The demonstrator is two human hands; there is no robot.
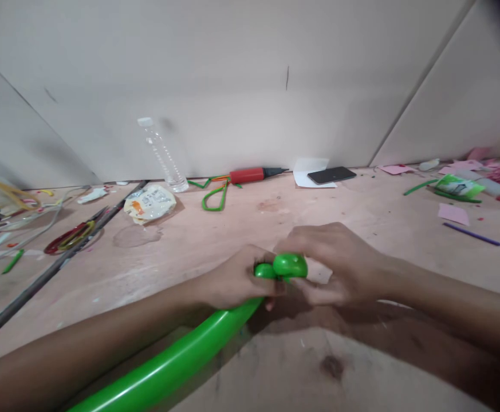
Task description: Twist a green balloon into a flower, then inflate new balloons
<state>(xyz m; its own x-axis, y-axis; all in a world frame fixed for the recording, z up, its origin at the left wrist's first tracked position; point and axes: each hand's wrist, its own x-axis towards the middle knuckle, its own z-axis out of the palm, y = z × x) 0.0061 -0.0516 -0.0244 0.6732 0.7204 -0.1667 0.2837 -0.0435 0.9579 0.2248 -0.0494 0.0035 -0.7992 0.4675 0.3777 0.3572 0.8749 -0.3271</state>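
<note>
A long green modelling balloon (176, 363) runs from the bottom edge up to the middle of the view, where its end is pinched into small round bubbles. My left hand (236, 280) is closed around the balloon just below these bubbles. On the other side, my right hand (335, 263) grips the end bubble between thumb and fingers. Both hands nearly touch each other above the wooden tabletop (250, 229). The fingertips are partly hidden behind the bubbles and slightly blurred.
Along the wall lie a clear bottle (164, 154), a packet (150, 203), a red hand pump (247, 175), uninflated green balloons (214, 207) and a phone (332, 174). Scissors (69, 236) rest at left. A purple balloon (472, 234) and pink paper scraps (453, 214) lie right.
</note>
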